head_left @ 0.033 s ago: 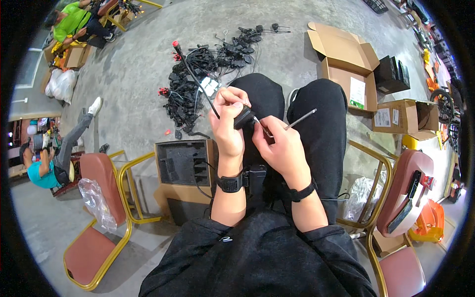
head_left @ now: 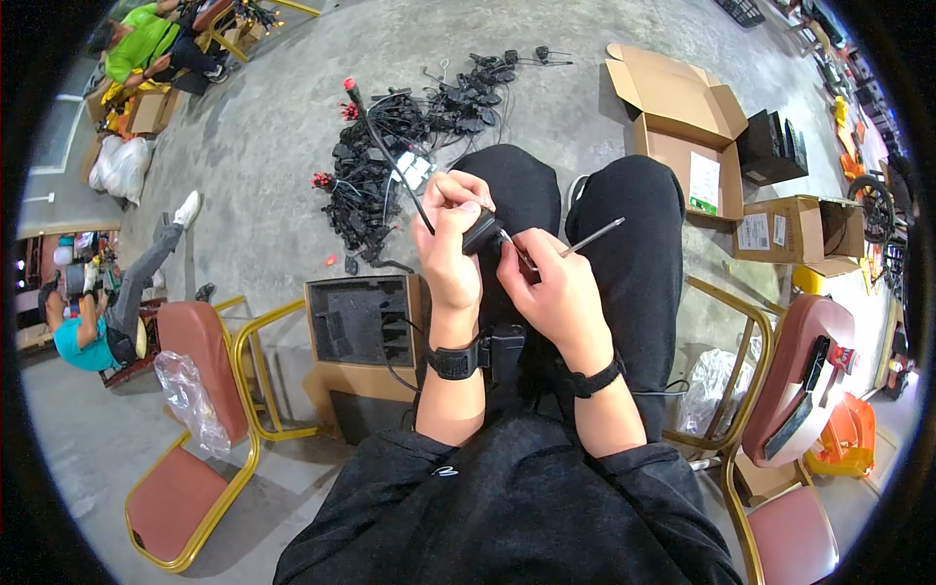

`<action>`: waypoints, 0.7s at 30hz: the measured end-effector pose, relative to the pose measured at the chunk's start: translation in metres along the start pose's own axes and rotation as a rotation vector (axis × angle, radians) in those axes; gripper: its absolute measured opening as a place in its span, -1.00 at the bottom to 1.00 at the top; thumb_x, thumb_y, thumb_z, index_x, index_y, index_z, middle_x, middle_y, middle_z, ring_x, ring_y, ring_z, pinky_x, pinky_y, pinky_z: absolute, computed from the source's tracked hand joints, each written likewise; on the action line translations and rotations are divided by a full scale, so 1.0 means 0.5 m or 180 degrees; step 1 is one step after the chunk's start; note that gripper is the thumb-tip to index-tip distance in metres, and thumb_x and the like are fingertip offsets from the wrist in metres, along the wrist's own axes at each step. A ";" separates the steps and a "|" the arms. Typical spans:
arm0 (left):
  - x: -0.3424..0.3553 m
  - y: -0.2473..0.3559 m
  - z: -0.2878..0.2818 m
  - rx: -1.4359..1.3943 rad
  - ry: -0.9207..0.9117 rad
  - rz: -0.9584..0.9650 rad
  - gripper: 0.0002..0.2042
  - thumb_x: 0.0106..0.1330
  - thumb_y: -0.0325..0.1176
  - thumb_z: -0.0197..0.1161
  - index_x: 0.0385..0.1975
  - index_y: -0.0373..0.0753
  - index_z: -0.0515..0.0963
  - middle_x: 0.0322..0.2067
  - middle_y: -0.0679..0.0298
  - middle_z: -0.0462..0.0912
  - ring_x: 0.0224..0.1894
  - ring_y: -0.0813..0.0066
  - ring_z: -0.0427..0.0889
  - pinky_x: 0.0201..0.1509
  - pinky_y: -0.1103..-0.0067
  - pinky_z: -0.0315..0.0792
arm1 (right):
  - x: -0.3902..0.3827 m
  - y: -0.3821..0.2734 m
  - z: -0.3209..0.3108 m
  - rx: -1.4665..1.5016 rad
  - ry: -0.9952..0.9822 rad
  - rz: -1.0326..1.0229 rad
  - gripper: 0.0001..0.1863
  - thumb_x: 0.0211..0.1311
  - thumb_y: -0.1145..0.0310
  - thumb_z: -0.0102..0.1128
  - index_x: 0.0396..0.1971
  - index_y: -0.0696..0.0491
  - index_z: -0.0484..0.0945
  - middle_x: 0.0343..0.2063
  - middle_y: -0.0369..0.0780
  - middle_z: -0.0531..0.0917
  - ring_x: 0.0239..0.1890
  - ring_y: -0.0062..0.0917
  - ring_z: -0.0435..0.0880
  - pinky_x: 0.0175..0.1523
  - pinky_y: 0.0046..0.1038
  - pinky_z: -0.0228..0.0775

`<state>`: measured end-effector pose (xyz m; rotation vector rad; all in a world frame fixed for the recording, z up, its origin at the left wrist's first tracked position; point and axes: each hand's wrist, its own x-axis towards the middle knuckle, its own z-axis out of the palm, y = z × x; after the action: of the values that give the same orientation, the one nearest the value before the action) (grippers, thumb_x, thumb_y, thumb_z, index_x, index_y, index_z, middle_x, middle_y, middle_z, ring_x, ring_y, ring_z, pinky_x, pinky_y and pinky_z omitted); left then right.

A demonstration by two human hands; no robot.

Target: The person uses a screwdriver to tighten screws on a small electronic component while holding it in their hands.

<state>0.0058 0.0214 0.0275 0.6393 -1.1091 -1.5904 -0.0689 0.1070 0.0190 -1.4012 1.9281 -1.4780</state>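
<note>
My left hand (head_left: 450,234) holds a small black rectangular part (head_left: 483,230) up over my lap, near my knees. A black cable (head_left: 390,161) with a red tip (head_left: 350,86) rises from that hand toward the upper left. My right hand (head_left: 551,288) is closed on a slim metal tool (head_left: 595,234), whose shaft sticks out to the upper right. Its fingertips are beside the black part, where a short bit of metal shows against the part; whether that metal touches it I cannot tell exactly.
A pile of black cabled parts (head_left: 375,171) lies on the concrete floor ahead. Open cardboard boxes (head_left: 673,146) are at right, a foam-lined box (head_left: 356,331) at left. Padded chairs (head_left: 171,507) flank me. Two other people (head_left: 136,49) are at far left, one in green, one in teal.
The outer end of the metal tool has dipped very slightly. Otherwise both my hands stay where they were.
</note>
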 end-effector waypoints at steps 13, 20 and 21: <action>0.000 -0.007 -0.010 -0.0092 -0.0112 0.0049 -0.90 0.04 -0.41 0.01 -0.58 -0.31 0.32 -0.47 0.19 0.41 -0.40 0.51 0.36 -0.21 0.62 0.24 | 0.003 0.003 -0.016 0.1508 -0.0588 0.1371 -0.82 0.20 0.38 0.10 -0.51 0.18 0.53 -0.69 -0.30 0.53 -0.64 -0.77 0.39 -0.54 -0.63 0.20; 0.001 0.000 0.005 0.0028 -0.0031 0.0009 -0.83 0.03 -0.32 -0.01 -0.61 -0.29 0.25 -0.50 0.18 0.33 -0.38 0.42 0.31 -0.18 0.56 0.23 | 0.000 0.007 -0.007 0.0929 -0.0242 0.0763 -0.86 0.14 0.40 0.14 -0.53 0.15 0.51 -0.68 -0.24 0.54 -0.70 -0.67 0.44 -0.57 -0.56 0.25; 0.001 0.000 0.003 0.0035 -0.0030 0.0010 -0.83 0.03 -0.32 -0.01 -0.61 -0.29 0.25 -0.50 0.18 0.33 -0.38 0.42 0.31 -0.18 0.56 0.23 | 0.001 0.003 -0.003 0.0936 -0.0243 0.0764 -0.86 0.14 0.40 0.14 -0.53 0.15 0.51 -0.68 -0.24 0.54 -0.70 -0.67 0.44 -0.57 -0.56 0.25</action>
<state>0.0044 0.0213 0.0281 0.6375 -1.1258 -1.5870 -0.0711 0.1076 0.0183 -1.0434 1.6828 -1.4954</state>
